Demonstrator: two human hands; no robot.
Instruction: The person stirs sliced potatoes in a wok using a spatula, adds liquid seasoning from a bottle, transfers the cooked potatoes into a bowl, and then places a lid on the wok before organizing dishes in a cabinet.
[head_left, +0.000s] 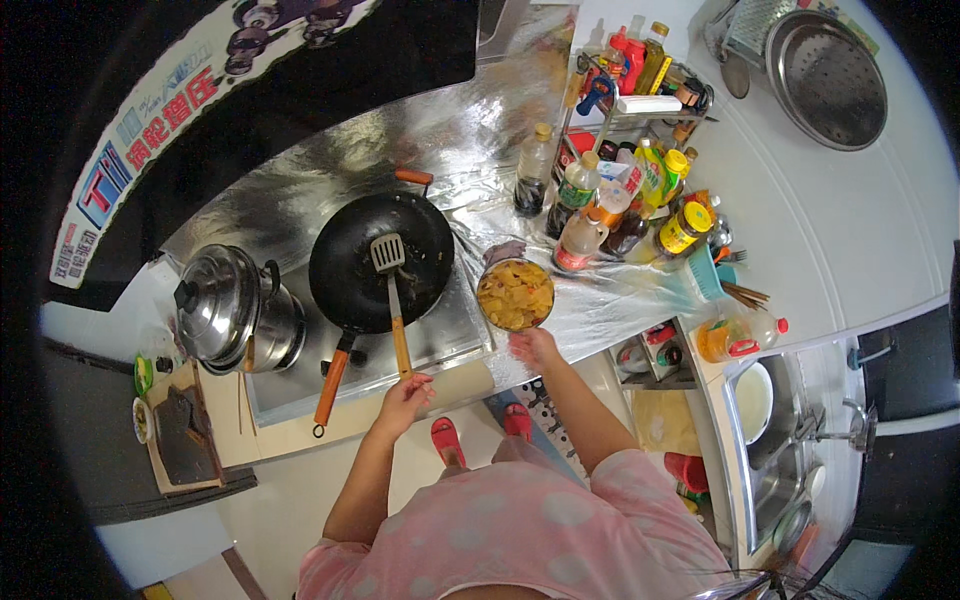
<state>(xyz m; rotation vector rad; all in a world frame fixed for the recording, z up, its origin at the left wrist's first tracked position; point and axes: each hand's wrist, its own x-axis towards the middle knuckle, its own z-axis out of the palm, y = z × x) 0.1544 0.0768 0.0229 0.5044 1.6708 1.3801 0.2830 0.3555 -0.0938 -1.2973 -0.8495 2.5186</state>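
Note:
A black wok (337, 277) with wooden handles sits on the stove. Across it lies a slotted metal spatula (393, 289), its wooden handle reaching over the wok's near rim. My left hand (407, 401) is at the end of that handle; its grip is partly hidden. To the right of the wok, a round dish of cooked yellow food slices (516, 295) rests on the foil-covered counter. The fingers of my right hand (534, 349) are at the near rim of this dish; whether they grip it cannot be told. Small dark scraps lie in the wok.
A lidded steel steamer pot (217, 307) stands left of the wok. Behind the dish is a grey cloth (505, 253). Several sauce bottles (577, 187) and a metal rack (626, 112) of condiments stand at the back right. A sink (784, 457) lies at the far right.

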